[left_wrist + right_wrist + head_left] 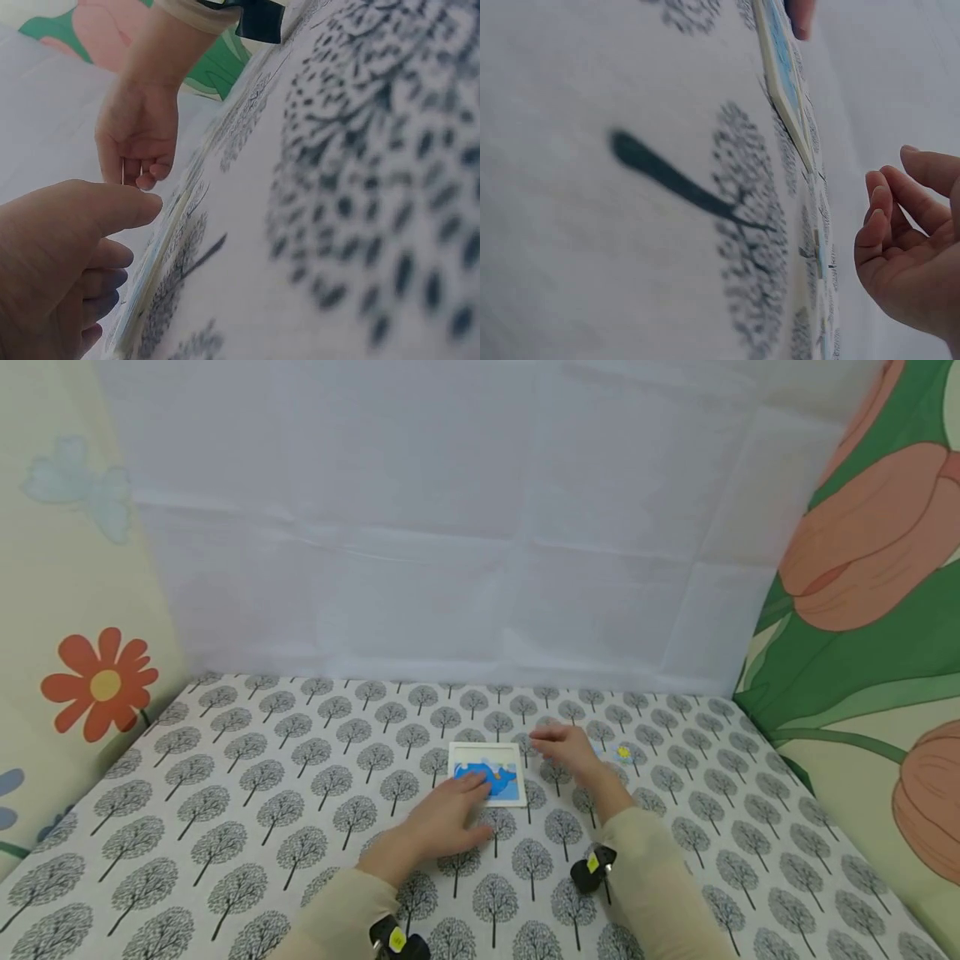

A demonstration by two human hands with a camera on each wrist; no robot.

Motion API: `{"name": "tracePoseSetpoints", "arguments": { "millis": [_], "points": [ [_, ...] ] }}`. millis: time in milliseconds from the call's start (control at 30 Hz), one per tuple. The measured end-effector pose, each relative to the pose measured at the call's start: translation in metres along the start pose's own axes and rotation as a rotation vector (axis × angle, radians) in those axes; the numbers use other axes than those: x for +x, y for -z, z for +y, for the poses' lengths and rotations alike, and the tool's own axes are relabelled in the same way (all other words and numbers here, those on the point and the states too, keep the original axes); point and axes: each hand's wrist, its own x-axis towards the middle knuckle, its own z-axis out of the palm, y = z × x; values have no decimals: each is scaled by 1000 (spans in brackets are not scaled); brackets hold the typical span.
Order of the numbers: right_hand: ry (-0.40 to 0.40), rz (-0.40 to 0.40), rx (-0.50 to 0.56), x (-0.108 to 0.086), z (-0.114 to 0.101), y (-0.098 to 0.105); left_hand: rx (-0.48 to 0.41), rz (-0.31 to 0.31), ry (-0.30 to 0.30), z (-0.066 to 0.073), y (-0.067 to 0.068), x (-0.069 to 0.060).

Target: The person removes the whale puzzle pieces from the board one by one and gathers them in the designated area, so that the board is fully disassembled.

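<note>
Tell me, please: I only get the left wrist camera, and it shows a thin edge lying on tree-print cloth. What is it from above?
Observer: In the head view it is a white frame with a blue picture inside.
Visitor: Does the picture fill the frame?
Observer: No, a pale strip shows inside the far side.
Visitor: Is anything lying past the other hand?
Observer: Yes, a small yellow-marked piece lies on the cloth, just right of the right hand.
</note>
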Motion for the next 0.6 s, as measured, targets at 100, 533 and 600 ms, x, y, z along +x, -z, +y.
{"name": "tracePoseSetpoints", "arguments": {
  "millis": [100,533,600],
  "points": [
    [-19,-7,9,-3,0,-5,15,-7,-4,2,-2,4],
    [-76,-7,19,-4,9,-23,68,-44,8,7,-7,7],
    [-68,-18,27,-5,12,-25,67,-45,5,7,-7,6]
  ]
}}
